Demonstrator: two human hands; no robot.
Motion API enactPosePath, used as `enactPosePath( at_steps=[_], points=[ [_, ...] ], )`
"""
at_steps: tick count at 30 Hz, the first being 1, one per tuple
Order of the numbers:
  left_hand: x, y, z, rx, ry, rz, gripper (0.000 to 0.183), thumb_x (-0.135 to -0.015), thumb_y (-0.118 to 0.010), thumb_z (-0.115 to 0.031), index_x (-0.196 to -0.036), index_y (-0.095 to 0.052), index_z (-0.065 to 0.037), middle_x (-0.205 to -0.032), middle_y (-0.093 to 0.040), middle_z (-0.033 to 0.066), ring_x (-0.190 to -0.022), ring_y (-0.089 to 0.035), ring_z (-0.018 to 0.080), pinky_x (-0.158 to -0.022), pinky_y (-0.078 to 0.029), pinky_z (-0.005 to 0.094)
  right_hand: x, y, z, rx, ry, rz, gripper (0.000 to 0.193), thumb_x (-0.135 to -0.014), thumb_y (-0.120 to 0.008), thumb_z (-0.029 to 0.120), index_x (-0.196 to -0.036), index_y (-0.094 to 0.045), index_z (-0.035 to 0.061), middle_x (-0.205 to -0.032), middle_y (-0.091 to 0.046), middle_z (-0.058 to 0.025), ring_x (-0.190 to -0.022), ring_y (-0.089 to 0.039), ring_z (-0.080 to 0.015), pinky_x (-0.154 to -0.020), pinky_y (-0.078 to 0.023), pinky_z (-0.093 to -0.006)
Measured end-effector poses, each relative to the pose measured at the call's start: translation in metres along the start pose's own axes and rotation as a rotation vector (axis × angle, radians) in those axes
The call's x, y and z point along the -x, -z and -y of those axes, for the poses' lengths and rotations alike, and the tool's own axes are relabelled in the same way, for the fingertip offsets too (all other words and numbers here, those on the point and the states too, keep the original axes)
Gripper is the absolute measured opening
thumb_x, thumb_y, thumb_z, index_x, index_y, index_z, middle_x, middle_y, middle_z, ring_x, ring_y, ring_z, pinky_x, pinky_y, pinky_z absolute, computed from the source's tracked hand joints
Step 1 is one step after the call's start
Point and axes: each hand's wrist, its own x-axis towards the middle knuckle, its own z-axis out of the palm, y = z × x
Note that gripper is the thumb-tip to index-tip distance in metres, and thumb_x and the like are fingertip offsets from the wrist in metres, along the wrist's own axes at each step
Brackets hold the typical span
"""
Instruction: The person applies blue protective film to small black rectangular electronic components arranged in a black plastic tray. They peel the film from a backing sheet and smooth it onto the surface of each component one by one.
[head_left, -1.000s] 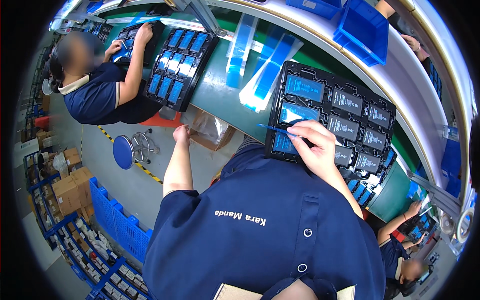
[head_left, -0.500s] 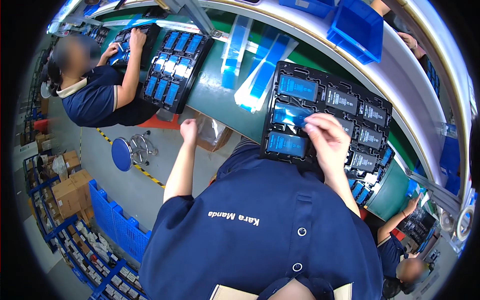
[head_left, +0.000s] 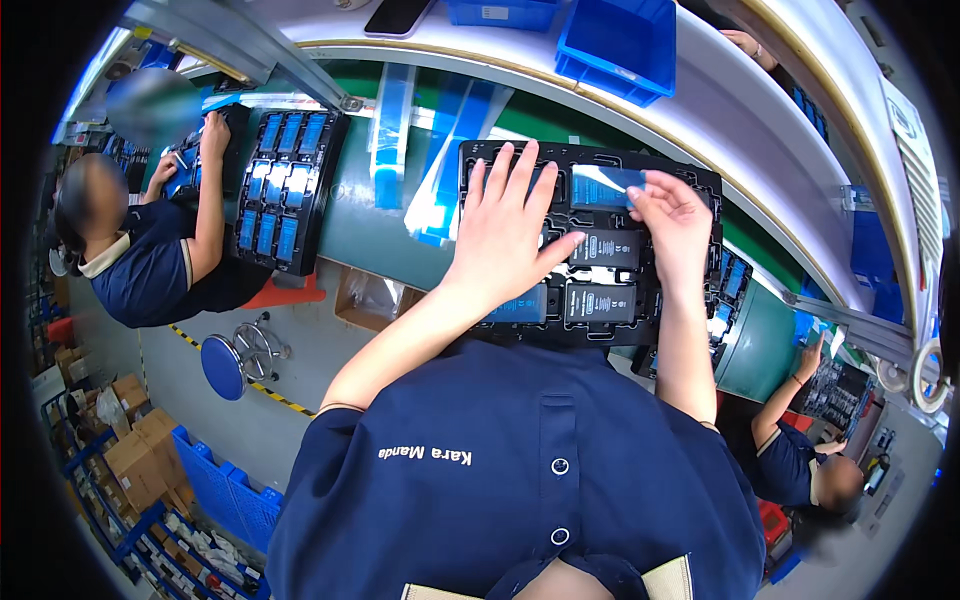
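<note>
A black tray lies on the bench in front of me, with flat black batteries in its moulded pockets. My left hand rests with fingers spread over the tray's left column and hides most of it. At the bottom of that column shows a battery covered in blue film. My right hand pinches the right edge of a clear blue film at the far middle pocket. That film lies over the battery there; whether it sticks fully I cannot tell.
Strips of blue film lie on the green bench left of my tray. Beyond them stands another tray of blue-covered batteries. A blue bin and a phone sit on the shelf. Co-workers work on both sides.
My left hand has come from beside the bench, where it was closed, onto the tray and spread out. My right hand has shifted from the left column to the far middle pocket.
</note>
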Motion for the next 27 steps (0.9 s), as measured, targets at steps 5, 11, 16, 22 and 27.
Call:
enactPosePath(
  at_steps=[5, 11, 16, 22, 27],
  points=[
    [0.0008, -0.0044, -0.0024, -0.080, 0.035, 0.040, 0.078, -0.079, -0.064, -0.057, -0.137, -0.046, -0.007, -0.147, -0.035, 0.0197, -0.137, -0.028, 0.0426, -0.110, -0.018, 0.0609, 0.0095, -0.0008, -0.0048, 0.021, 0.015, -0.030, 0.026, -0.081, -0.071, -0.004, -0.107, -0.066, -0.0028, -0.089, -0.068, -0.0065, -0.075, -0.064, -0.0071, -0.068, -0.053, -0.0196],
    [-0.0017, -0.0025, -0.0031, -0.080, 0.015, 0.050, 0.079, -0.079, -0.064, -0.056, -0.137, -0.046, -0.005, -0.145, -0.036, 0.0220, -0.136, -0.029, 0.0440, -0.108, -0.021, 0.0626, 0.0072, -0.0036, -0.0041, 0.077, 0.009, -0.025, 0.026, -0.080, -0.073, -0.002, -0.105, -0.067, -0.0027, -0.087, -0.068, -0.0053, -0.074, -0.064, -0.0059, -0.068, -0.053, -0.0192],
    [-0.0028, -0.0030, -0.0030, -0.072, 0.013, 0.040, 0.078, -0.078, -0.066, -0.053, -0.137, -0.045, -0.006, -0.145, -0.035, 0.0208, -0.134, -0.030, 0.0447, -0.108, -0.023, 0.0615, 0.0060, -0.0032, -0.0051, 0.079, 0.007, -0.021, 0.025, -0.080, -0.074, -0.001, -0.104, -0.067, -0.0025, -0.086, -0.068, -0.0048, -0.074, -0.064, -0.0060, -0.068, -0.053, -0.0196],
    [-0.0038, -0.0007, -0.0047, -0.044, -0.002, 0.039, 0.073, -0.078, -0.068, -0.051, -0.134, -0.049, -0.009, -0.144, -0.036, 0.0227, -0.134, -0.030, 0.0467, -0.108, -0.023, 0.0605, 0.0050, -0.0023, -0.0059, 0.101, 0.002, -0.033, 0.026, -0.079, -0.074, 0.000, -0.104, -0.067, -0.0030, -0.084, -0.069, -0.0055, -0.072, -0.064, -0.0066, -0.066, -0.053, -0.0200],
    [-0.0029, -0.0006, -0.0040, -0.021, -0.024, 0.054, 0.066, -0.077, -0.070, -0.049, -0.129, -0.055, -0.011, -0.143, -0.037, 0.0233, -0.134, -0.030, 0.0468, -0.109, -0.022, 0.0601, 0.0053, -0.0029, -0.0059, 0.104, -0.003, -0.043, 0.026, -0.079, -0.075, 0.001, -0.103, -0.068, -0.0031, -0.083, -0.069, -0.0057, -0.071, -0.064, -0.0067, -0.066, -0.053, -0.0202]
  ],
)
